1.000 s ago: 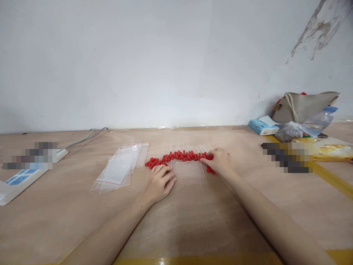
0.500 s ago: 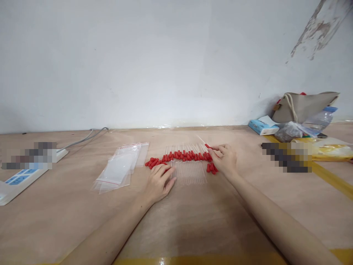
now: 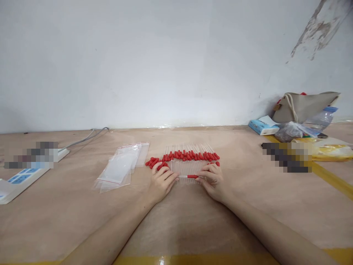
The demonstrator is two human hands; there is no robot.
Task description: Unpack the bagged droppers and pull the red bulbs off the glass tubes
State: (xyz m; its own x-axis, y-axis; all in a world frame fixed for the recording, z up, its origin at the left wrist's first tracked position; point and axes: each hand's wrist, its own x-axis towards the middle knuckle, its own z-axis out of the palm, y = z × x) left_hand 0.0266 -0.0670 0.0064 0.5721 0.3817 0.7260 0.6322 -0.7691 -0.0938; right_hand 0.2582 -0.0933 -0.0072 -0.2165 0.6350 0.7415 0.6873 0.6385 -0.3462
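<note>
Between my hands, one dropper with a clear tube and a red rubber bulb [image 3: 192,176] lies crosswise, level. My left hand [image 3: 162,182] pinches the tube end. With thumb and fingers my right hand [image 3: 213,181] pinches the bulb end. Behind them runs a row of droppers with red bulbs [image 3: 189,156], their thin clear tubes [image 3: 190,146] pointing to the wall. Loose clear tubes [image 3: 190,167] lie side by side beneath the held dropper. Loose red bulbs [image 3: 152,161] are heaped beside my left hand. Other bulbs [image 3: 217,163] are partly hidden by my right hand.
Clear zip bags [image 3: 118,167] lie stacked to the left. A power strip [image 3: 22,179] with a grey cable [image 3: 85,139] stands at far left. A blue tissue pack [image 3: 263,126], a grey bag [image 3: 306,105] and plastic packets [image 3: 328,147] crowd the back right.
My right hand has come left and nearer from the row's right end. My left hand has shifted slightly and now pinches a clear tube joined with a red bulb.
</note>
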